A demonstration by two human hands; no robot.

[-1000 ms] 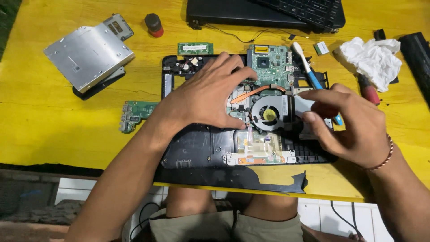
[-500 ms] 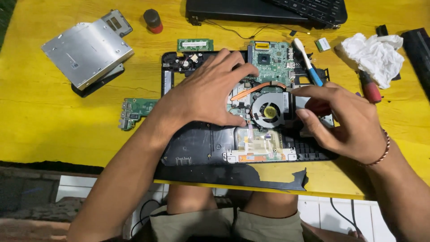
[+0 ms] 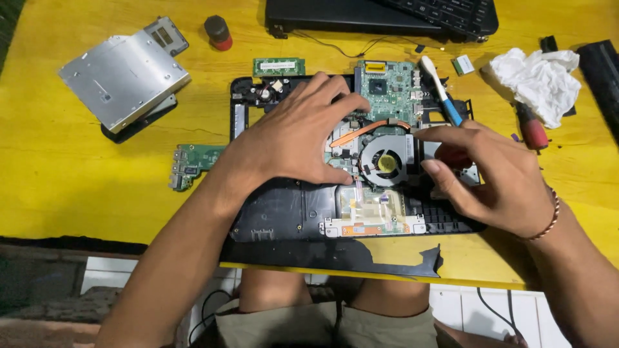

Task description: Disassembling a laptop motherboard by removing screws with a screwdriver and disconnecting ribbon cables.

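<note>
A stripped black laptop base lies on the yellow table, with its green motherboard, a copper heat pipe and a round cooling fan exposed. My left hand lies spread and flat on the board just left of the fan, fingertips touching the parts there. My right hand comes in from the right. Its index finger and thumb straddle the metal fin block at the fan's right edge and pinch it. A red beaded bracelet is on that wrist.
A white-and-blue toothbrush rests on the base's right side. Crumpled white tissue and a red-handled screwdriver lie at right. A silver optical drive, small green boards, a memory stick, a red-capped bottle and a laptop lid with keyboard surround it.
My right hand has slid left and up, from the base's right side to the fan's right edge. The left hand has stayed flat on the board.
</note>
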